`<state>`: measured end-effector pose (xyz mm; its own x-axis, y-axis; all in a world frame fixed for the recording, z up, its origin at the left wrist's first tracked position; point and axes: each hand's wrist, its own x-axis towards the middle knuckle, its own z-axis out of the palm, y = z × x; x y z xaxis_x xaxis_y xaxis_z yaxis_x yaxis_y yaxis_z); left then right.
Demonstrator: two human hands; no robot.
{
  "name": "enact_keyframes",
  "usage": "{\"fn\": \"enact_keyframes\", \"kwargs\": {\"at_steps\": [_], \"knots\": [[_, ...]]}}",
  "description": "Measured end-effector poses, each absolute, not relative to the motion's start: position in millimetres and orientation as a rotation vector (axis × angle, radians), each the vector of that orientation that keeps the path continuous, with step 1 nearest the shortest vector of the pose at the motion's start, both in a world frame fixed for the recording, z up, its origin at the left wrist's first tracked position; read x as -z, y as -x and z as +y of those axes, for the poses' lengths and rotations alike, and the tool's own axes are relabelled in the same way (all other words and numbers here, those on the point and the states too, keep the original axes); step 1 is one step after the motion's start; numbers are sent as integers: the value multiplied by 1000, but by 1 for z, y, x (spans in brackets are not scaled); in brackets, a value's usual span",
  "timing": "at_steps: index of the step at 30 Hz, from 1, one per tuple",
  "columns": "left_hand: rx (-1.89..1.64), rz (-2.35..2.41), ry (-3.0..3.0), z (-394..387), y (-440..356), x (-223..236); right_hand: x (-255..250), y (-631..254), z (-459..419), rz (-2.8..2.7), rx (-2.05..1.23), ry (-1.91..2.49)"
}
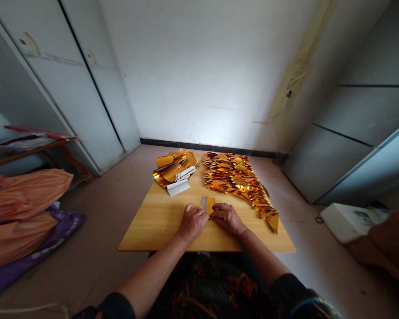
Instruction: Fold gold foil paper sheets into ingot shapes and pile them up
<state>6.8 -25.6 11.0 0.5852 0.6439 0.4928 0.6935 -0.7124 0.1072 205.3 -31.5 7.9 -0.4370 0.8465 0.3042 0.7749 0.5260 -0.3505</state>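
Near the front of the wooden board [153,228], both my hands grip a sheet of gold foil paper [210,204]. Its face is gold, with a greyish-white strip along the left side. My left hand [193,221] is closed on the left of its near end, and my right hand [228,219] is closed on the right. Fingers cover the near part of the sheet. Beyond my left hand lies a loose pile of gold foil sheets [174,170], some showing white backs. To the right, folded gold foil pieces [232,175] lie in overlapping rows that curve toward me.
Grey cabinets [76,66] stand at the left, and a grey refrigerator-like unit [352,115] at the right. Orange and purple bags [23,204] lie at the left. A white box [347,221] sits on the floor at the right. The wall [199,79] rises behind the board.
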Motion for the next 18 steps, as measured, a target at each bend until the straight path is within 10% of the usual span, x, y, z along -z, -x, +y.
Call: {"fn": "enact_keyframes", "kwargs": {"at_steps": [18], "knots": [[820, -1025, 2969, -29, 16, -9, -20, -189, -15, -2405, -284, 1474]]}}
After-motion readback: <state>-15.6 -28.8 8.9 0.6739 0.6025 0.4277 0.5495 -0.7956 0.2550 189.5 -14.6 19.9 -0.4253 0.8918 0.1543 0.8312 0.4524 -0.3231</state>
